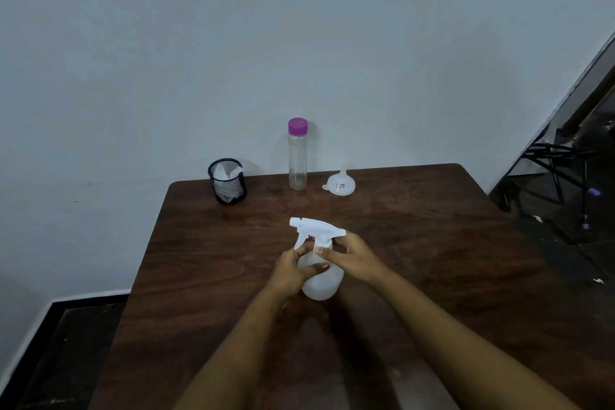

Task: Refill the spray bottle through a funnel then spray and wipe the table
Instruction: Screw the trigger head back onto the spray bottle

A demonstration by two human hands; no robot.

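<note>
A white translucent spray bottle [322, 286] stands upright in the middle of the dark wooden table [432, 260], its trigger head pointing left. My left hand [293, 271] wraps around the bottle's body. My right hand [351, 258] grips the collar just under the trigger head. A white funnel [341, 181] rests wide end down near the table's far edge. To its left stands a tall clear bottle with a purple cap [298, 155].
A black mesh cup [228, 180] holding white tissue or cloth sits at the far left corner of the table. A pale wall runs behind the table. Dark floor and a folding metal frame [559, 170] lie to the right.
</note>
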